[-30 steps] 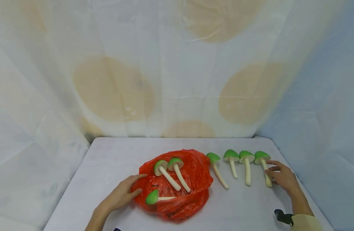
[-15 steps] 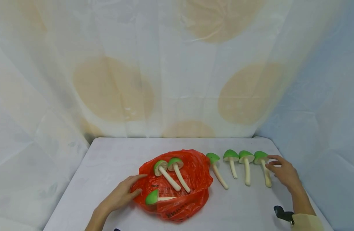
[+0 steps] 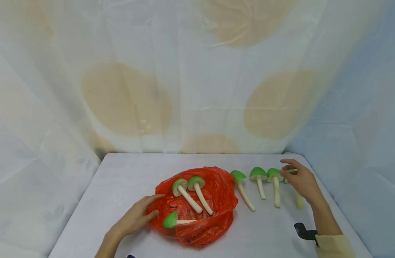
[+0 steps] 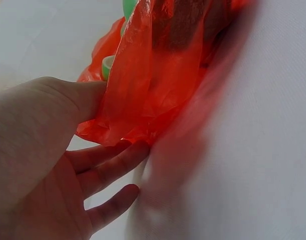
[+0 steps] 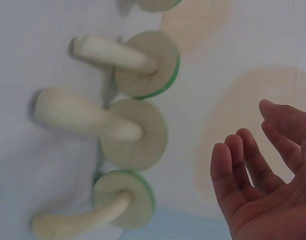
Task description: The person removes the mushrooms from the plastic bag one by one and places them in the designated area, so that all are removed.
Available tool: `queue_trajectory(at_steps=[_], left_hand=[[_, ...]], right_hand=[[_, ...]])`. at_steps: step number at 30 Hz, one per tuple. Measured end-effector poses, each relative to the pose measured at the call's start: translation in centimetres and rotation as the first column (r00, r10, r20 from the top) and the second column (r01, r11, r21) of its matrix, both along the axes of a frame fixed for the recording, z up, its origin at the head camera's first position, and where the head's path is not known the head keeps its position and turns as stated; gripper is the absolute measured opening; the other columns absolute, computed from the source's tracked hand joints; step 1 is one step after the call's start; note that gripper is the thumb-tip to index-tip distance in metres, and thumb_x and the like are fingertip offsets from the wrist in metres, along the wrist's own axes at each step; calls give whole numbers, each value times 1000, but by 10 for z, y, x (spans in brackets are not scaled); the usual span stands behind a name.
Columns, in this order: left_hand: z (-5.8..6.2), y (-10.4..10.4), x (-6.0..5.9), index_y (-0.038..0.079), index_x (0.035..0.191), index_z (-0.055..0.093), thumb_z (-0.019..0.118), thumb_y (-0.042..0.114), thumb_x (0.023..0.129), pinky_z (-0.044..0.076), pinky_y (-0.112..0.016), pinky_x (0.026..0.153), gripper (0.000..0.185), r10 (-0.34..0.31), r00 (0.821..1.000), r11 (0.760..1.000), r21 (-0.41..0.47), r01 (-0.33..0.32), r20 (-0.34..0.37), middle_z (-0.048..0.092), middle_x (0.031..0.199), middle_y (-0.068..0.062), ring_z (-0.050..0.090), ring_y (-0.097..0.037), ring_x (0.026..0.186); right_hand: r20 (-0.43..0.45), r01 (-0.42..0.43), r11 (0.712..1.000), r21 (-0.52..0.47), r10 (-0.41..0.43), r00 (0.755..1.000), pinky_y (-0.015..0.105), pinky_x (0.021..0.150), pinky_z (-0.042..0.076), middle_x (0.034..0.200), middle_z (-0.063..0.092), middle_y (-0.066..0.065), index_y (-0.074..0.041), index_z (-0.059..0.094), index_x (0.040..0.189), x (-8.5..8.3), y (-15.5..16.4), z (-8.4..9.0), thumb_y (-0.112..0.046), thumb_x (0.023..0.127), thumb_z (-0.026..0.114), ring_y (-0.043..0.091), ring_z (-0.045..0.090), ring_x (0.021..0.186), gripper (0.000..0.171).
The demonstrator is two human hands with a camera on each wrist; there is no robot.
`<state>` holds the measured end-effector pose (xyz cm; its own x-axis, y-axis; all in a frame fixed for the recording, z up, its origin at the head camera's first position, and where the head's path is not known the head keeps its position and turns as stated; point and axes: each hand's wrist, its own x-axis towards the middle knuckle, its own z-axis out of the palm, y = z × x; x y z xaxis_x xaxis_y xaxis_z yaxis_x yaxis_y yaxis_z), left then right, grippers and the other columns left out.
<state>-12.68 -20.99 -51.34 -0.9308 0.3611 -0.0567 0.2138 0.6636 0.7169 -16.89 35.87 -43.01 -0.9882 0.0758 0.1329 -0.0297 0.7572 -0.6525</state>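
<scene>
My left hand (image 3: 136,215) rests at the left edge of a red plastic bag (image 3: 216,193). In the left wrist view, its thumb reaches behind the red film and its spread fingers touch the underside. Three green-capped toy mushrooms with pale stems lie on the bag: two at the back (image 3: 191,202) (image 3: 202,197), one in front (image 3: 170,219), its stem partly under a fold. My right hand (image 3: 302,179) hovers, fingers relaxed, over the rightmost mushroom (image 3: 299,200) of a row, hiding part of it. Nothing is in its grasp; in the right wrist view, it is apart from the mushrooms (image 5: 125,197).
Left of the right hand lie more green-capped mushrooms (image 3: 277,191) (image 3: 259,182), and another (image 3: 244,193) close against the bag's right edge. The white table (image 3: 126,172) is surrounded by hanging pale sheets (image 3: 210,118) at the back and sides.
My right hand has moved up and left, away from beside the rightmost mushroom's stem to above its cap. My left hand, the bag and the mushrooms stay where they were.
</scene>
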Motion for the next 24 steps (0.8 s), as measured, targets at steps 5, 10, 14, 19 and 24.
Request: queue_trajectory(at_steps=[5,10,14,19,24], left_hand=[[-1,0,0,35,144,52,71,27,95,46,-55,104,53,1,1000,1000,5,-1,0,59,135,2,55,-26,126],[-3,1,-1,37,144,51,71,27,95,46,-54,104,54,1,1000,1000,-5,-1,2,59,134,4,55,-24,126],[-4,2,-1,38,143,52,72,26,95,46,-54,104,54,11,1000,1000,-3,-11,5,59,134,5,55,-24,126],[-5,2,-1,37,143,52,71,26,95,46,-54,104,53,9,1000,1000,3,-9,-1,58,136,4,55,-25,127],[-4,2,0,36,144,52,71,25,95,46,-54,104,54,12,1000,1000,2,-12,-5,58,136,4,55,-24,127]], right_hand=[[-19,-69,998,2,69,997,36,73,52,122,63,20,-13,51,145,-2,-27,16,-36,100,63,38,63,106,51],[-19,-115,993,-12,115,993,40,77,54,121,64,16,-16,53,143,-3,-53,24,-36,99,65,36,62,108,50],[-26,-159,987,-38,158,987,42,78,57,118,66,14,-16,55,140,-6,-75,25,-35,98,67,35,64,105,48],[1,-212,975,-72,213,977,43,78,60,118,66,11,-20,57,136,-7,-103,21,-32,96,69,32,65,103,43],[26,-246,963,-105,250,968,40,76,60,115,68,8,-23,60,132,-4,-134,14,-26,94,71,29,66,100,40]])
